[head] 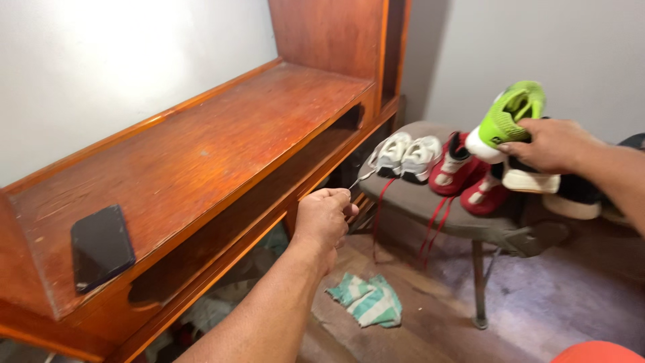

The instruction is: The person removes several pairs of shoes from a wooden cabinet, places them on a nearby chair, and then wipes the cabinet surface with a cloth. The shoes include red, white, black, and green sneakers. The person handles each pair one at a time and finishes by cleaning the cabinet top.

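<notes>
My right hand [554, 143] grips a bright green and white sneaker [507, 117], lifted above a padded stool [430, 208]. My left hand [326, 218] is closed on the end of a white shoelace [363, 177] that runs up to a pair of white sneakers [406, 156] on the stool. Beside them sit a pair of red and white sneakers [463, 176] with red laces hanging off the seat edge, and black and white shoes [557, 191] under my right hand.
A wooden shelf unit [201, 154] fills the left side, with a black phone [101, 245] lying on its top. A green and white striped cloth [366, 299] lies on the floor by the stool's leg [478, 286]. Clutter sits under the shelf.
</notes>
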